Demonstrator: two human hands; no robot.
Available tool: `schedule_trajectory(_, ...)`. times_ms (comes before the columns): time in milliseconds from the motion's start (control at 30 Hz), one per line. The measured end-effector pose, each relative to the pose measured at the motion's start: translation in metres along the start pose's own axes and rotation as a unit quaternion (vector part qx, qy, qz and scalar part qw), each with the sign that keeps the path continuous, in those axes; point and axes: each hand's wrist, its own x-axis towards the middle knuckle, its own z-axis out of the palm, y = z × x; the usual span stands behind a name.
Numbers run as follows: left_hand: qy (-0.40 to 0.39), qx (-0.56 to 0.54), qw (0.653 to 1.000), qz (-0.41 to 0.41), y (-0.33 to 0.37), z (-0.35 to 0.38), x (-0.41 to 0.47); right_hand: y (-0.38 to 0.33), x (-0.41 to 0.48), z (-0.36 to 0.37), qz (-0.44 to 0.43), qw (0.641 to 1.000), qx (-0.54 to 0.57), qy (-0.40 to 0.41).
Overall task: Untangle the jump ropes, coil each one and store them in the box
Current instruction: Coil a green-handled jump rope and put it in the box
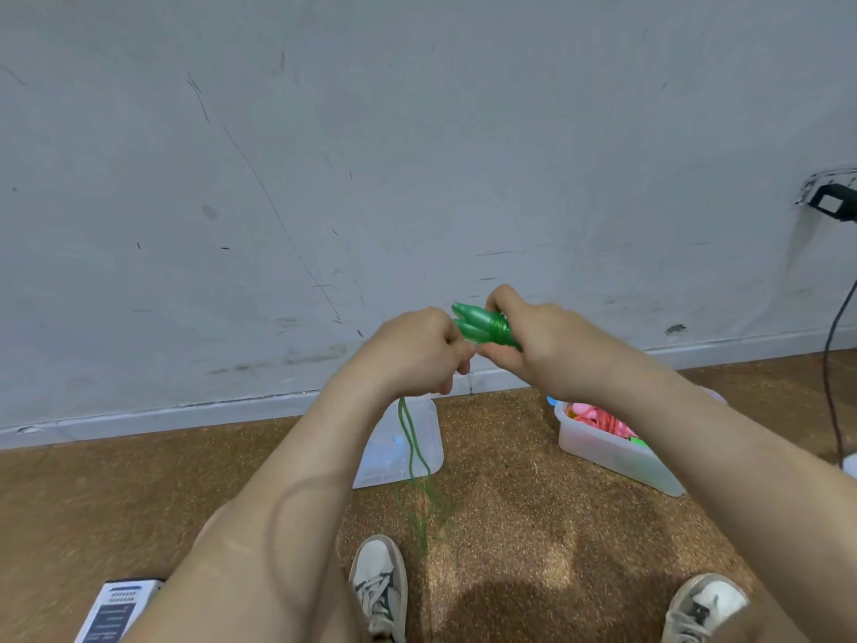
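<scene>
Green handles (482,329) gripped in right hand (533,345), left hand (417,350) holding the hanging cord (410,438); pink rope (603,420) in box (603,454), green evidently uncoiled.

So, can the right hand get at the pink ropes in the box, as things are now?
Probably not yet: the right hand grips the green handles high above the box on the floor. The box is open, so bending down should do.
</scene>
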Motion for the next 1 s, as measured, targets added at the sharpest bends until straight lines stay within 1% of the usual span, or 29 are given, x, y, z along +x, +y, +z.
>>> schedule_trajectory(133,-0.021,-0.089,0.995,-0.043,-0.001,-0.003,-0.003,0.000,0.003,0.011,-0.015,0.998,-0.068,-0.006)
schedule_trajectory(200,-0.022,-0.138,0.989,-0.041,-0.001,-0.006,-0.006,0.005,0.004,0.014,-0.005,0.996,-0.088,-0.009)
schedule_trajectory(267,0.000,-0.176,0.984,-0.017,-0.001,-0.007,-0.008,0.006,0.004,0.017,-0.004,0.994,-0.104,-0.012)
schedule_trajectory(333,0.047,-0.163,0.985,0.018,-0.003,-0.007,-0.006,0.004,0.003,0.020,-0.021,0.994,-0.112,-0.007)
schedule_trajectory(400,0.090,-0.108,0.989,0.047,-0.004,-0.005,-0.004,-0.001,0.000,0.021,-0.031,0.994,-0.103,0.006)
schedule_trajectory(533,0.181,-0.032,0.981,0.065,-0.004,-0.007,-0.004,-0.006,-0.003,0.014,-0.028,0.990,-0.127,0.046)
schedule_trajectory(600,0.219,-0.041,0.972,0.071,-0.006,-0.009,-0.003,-0.009,-0.004,0.010,-0.030,0.990,-0.124,0.056)
schedule_trajectory(667,0.232,-0.100,0.965,0.074,-0.010,-0.009,0.000,-0.014,-0.006,0.006,-0.035,0.991,-0.114,0.060)
schedule_trajectory(733,0.207,-0.192,0.957,0.070,-0.012,-0.011,0.001,-0.019,-0.009,0.000,-0.046,0.994,-0.083,0.062)
schedule_trajectory(833,0.111,-0.324,0.938,0.056,-0.015,-0.014,0.003,-0.024,-0.015,-0.010,-0.062,0.996,0.015,0.056)
schedule_trajectory(933,-0.036,-0.436,0.898,0.048,-0.018,-0.014,0.003,-0.030,-0.022,-0.017,-0.089,0.990,0.092,0.059)
schedule_trajectory(1000,-0.084,-0.485,0.869,0.038,-0.016,-0.010,0.005,-0.032,-0.023,-0.020,-0.078,0.977,0.188,0.063)
